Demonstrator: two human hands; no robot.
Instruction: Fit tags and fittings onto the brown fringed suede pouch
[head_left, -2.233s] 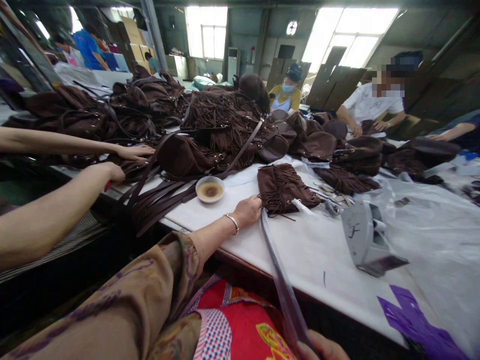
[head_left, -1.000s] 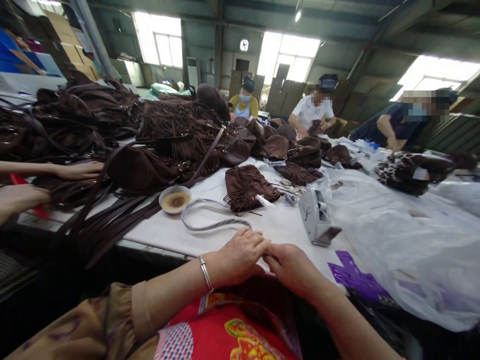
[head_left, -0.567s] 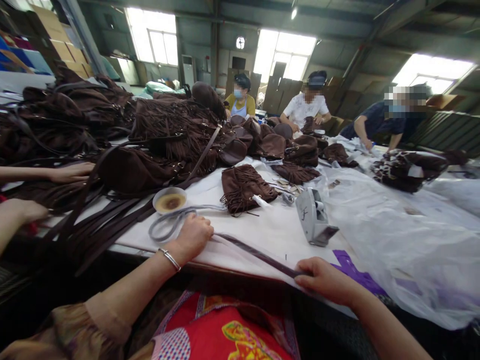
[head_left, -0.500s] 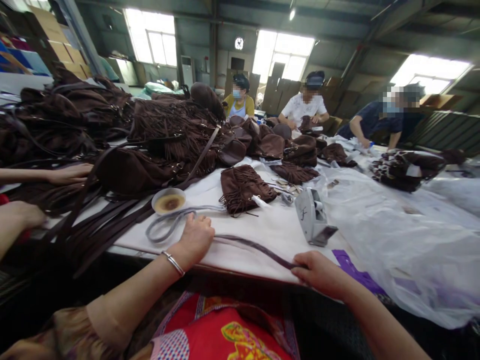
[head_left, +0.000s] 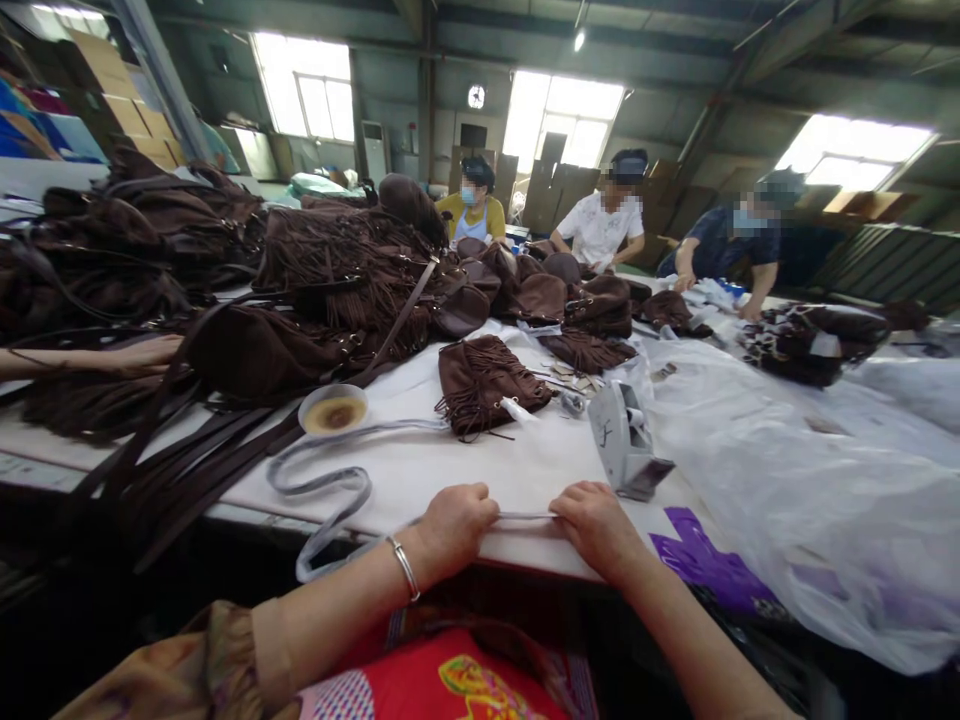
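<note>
My left hand (head_left: 456,525), with a silver bangle at the wrist, is closed on a long strap at the table's front edge. A short way to the right, my right hand (head_left: 592,520) pinches the same strap, and a thin stretch of it runs taut between them. The rest of the grey strap (head_left: 360,480) curls in loops over the table to the left. Behind it stands a bowl (head_left: 332,411) with yellowish-brown contents. A brown fringed bag (head_left: 491,385) lies beyond my hands, and a grey tape dispenser (head_left: 622,440) stands behind my right hand.
Brown bags (head_left: 337,260) are heaped at the left and back. Clear plastic sheeting (head_left: 787,480) and a purple bag (head_left: 712,565) cover the right side. Dark straps (head_left: 217,460) hang over the left edge. Another person's arm (head_left: 97,358) reaches in from the left; three people stand across the table.
My left hand has moved right and my right hand slightly left, so they are closer together. The grey strap has spread into wider loops. A co-worker's red-edged near hand at the left has gone from view.
</note>
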